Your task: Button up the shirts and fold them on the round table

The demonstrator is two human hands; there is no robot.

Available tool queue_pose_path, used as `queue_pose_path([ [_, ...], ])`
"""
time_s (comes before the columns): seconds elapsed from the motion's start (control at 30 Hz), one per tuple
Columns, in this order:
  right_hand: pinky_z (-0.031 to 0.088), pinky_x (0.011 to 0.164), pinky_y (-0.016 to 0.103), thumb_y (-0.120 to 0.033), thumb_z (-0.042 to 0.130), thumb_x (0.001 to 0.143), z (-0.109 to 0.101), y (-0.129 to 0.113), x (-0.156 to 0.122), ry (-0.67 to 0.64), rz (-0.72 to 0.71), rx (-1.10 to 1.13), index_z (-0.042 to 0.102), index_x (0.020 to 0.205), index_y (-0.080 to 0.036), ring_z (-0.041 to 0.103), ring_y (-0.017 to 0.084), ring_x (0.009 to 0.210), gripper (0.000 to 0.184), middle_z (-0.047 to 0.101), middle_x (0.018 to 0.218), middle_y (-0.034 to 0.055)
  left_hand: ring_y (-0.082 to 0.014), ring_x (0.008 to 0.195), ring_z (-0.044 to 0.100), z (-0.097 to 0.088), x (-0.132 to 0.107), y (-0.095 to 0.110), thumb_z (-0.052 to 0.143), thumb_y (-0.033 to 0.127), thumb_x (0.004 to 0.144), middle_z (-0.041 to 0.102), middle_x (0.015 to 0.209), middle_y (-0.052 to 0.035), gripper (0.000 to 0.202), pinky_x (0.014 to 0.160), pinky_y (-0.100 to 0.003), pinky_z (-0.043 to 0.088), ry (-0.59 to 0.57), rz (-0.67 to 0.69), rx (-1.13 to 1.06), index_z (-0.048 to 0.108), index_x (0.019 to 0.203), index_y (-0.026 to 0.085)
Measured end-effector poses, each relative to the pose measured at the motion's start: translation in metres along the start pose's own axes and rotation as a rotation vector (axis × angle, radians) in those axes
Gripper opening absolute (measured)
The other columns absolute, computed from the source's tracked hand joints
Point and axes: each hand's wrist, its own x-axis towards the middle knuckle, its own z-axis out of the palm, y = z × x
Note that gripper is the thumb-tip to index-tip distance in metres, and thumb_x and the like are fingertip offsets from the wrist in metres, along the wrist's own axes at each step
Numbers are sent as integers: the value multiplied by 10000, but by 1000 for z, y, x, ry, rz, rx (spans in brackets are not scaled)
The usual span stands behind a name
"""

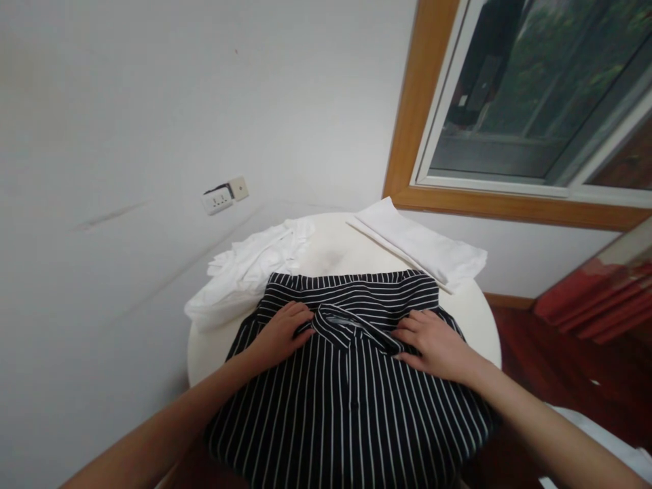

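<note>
A black garment with white stripes [331, 414], a skirt or wide trousers, lies over the round table with its waistband at the far side and its lower part hanging toward me. Across its waist runs a matching fabric tie belt [333, 336], looped at the middle. My left hand [285, 329] rests on the garment, its fingers closed around the left end of the belt's loop. On the other side, my right hand [428, 339] grips the belt's right part with curled fingers. Part of the belt is hidden under each hand.
Crumpled white cloth [249, 265] lies on the table's left side. A folded white cloth [418, 241] lies at the back right, beside the bare white tabletop [331, 238]. Behind are a wall with a socket [218, 200] and a wood-framed window [402, 163].
</note>
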Motion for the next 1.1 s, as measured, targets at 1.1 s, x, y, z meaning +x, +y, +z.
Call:
queue_pose_path([
  [1.1,329,1052,582,-456,442,924,37,59,18,95,377,5,473,1383,-256,310,339,1371,501,362,1491,112,-285,1392,271,4,32,14,400,449,937,327,1518,-62,504,1118,-563,212,-85,29,96,373,1418,303],
])
